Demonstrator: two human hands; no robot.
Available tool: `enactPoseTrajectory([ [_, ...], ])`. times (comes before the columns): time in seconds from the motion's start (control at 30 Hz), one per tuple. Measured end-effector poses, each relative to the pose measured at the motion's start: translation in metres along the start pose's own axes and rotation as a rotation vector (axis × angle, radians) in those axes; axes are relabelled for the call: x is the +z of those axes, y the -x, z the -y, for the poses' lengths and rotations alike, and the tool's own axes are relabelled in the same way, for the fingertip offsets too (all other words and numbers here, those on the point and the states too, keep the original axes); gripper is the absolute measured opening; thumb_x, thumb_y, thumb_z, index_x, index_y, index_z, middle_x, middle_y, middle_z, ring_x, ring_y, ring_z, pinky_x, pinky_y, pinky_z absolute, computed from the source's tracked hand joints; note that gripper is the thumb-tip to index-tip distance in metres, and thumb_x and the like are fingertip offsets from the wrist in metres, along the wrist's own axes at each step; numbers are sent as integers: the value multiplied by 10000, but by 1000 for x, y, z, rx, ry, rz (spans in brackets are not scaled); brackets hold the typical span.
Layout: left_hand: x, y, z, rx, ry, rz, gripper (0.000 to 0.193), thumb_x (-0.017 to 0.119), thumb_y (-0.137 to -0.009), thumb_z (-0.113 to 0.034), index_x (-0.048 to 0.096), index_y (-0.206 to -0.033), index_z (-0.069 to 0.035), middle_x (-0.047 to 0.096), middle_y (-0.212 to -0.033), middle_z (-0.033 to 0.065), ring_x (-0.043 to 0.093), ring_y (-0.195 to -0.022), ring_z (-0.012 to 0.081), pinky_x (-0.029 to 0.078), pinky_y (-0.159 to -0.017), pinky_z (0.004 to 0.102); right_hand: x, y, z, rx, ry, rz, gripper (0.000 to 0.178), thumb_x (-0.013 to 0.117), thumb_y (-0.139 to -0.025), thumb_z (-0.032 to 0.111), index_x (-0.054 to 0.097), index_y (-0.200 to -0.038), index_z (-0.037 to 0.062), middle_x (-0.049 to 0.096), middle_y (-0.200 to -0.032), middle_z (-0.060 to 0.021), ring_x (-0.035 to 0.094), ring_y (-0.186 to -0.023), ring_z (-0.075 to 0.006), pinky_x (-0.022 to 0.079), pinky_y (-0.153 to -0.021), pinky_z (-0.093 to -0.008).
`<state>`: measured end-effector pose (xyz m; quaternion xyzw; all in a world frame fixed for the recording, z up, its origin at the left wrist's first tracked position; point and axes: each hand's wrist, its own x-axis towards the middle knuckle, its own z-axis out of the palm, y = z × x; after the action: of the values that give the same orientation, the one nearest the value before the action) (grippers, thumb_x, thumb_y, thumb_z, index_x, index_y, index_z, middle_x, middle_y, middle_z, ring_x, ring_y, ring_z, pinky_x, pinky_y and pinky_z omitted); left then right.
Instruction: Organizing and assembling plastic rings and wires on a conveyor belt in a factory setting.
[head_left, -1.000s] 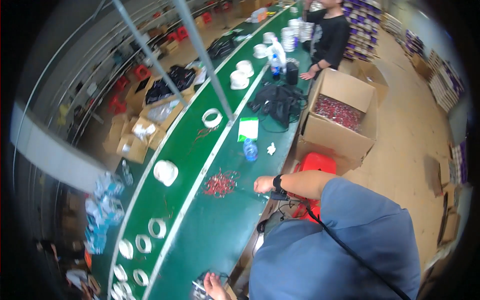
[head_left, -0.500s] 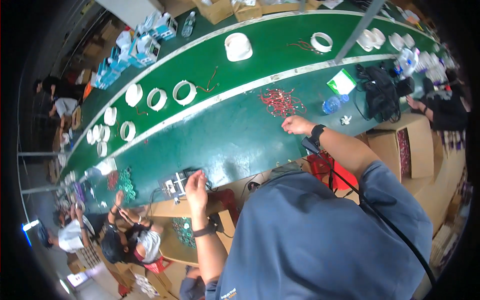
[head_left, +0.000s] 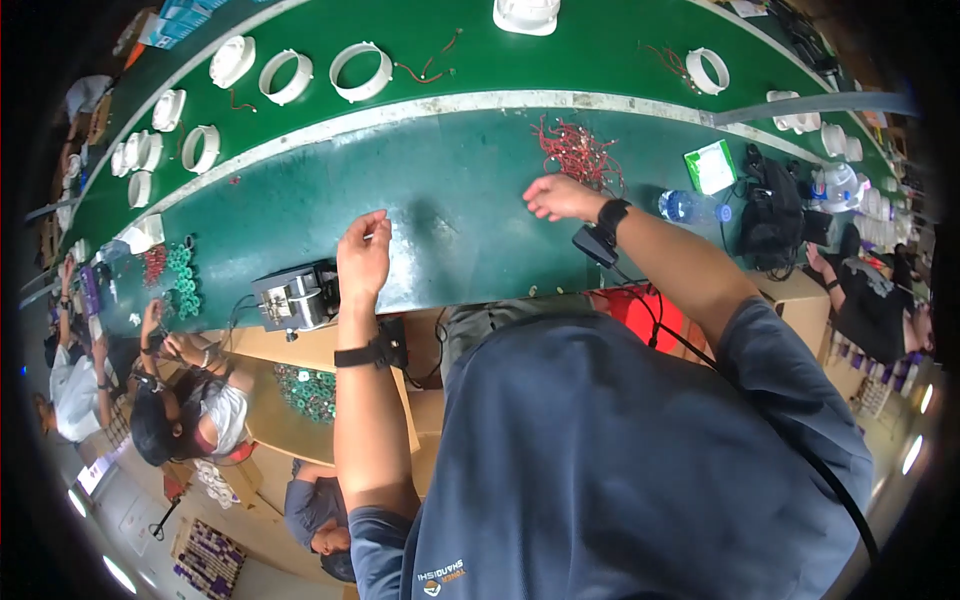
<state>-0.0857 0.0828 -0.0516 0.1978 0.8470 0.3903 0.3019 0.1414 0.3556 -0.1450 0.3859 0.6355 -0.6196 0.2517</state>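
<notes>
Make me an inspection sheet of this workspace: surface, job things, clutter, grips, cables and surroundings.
Surface: green tabletop beside a green belt; pale patches, wear or glare unclear.
Job's things: tangled red wires just beyond the right grip; white rings on the belt.
Clutter: clear bottle lying down, green-and-white packet, black bag.
Grips: left grip raised, fingers drawn together, contents unclear; right grip loosely curled, contents unclear.
Cables: black cable near the right wrist; thin dark cable beside a metal device.
Surroundings: co-workers at both sides, red stool, carton holding green parts.
</notes>
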Motion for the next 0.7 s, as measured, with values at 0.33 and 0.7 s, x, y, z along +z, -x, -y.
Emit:
enactPoseTrajectory([
  [0.33, 32, -80, 136, -763, 968, 108, 378, 312, -891, 23, 534, -1187, -52, 645, -1099, 79, 630, -898, 164, 503, -716, 280, 32, -35, 33, 65, 71, 5, 233, 531, -843, 137, 626, -1045, 69, 678, -925, -36, 637, -786, -147, 530, -638, -304],
  [0.7, 44, -86, 131, -832, 792, 170, 296, 330, -952, -145, 588, -1051, -40, 706, -940, 109, 670, -751, 164, 478, -567, 236, 28, -59, 43, 158, 50, 13, 240, 549, -864, 190, 606, -1059, 63, 671, -961, -57, 642, -836, -146, 530, -688, -305],
])
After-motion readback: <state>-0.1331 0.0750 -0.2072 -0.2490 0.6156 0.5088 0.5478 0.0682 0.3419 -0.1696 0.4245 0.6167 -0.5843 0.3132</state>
